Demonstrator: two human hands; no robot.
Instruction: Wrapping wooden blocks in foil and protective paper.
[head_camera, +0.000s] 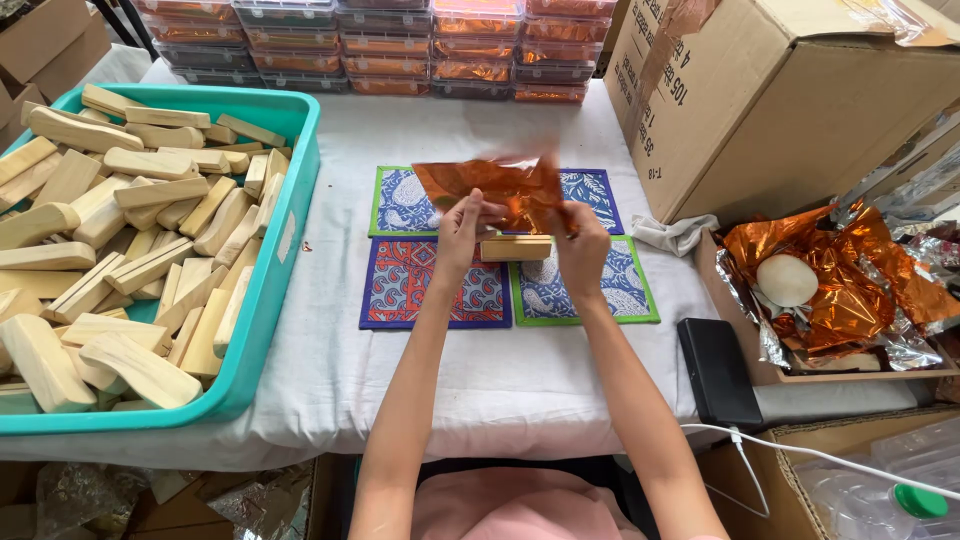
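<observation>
Blurring with motion, a crinkled orange foil sheet (505, 190) is being pinched by both the left hand (462, 232) and right hand (583, 248), hiding part of the pale wooden block (515, 248); stacked orange-filled clear boxes (400, 45) are lining the far edge.

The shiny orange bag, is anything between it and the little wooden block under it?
Nothing visible is. Both hands, left hand and right hand, hold the orange foil bag up just above the wooden block, which lies on the patterned mats. Only open air shows between bag and block.

Four patterned mats (435, 285), two hands (460, 235)
</observation>
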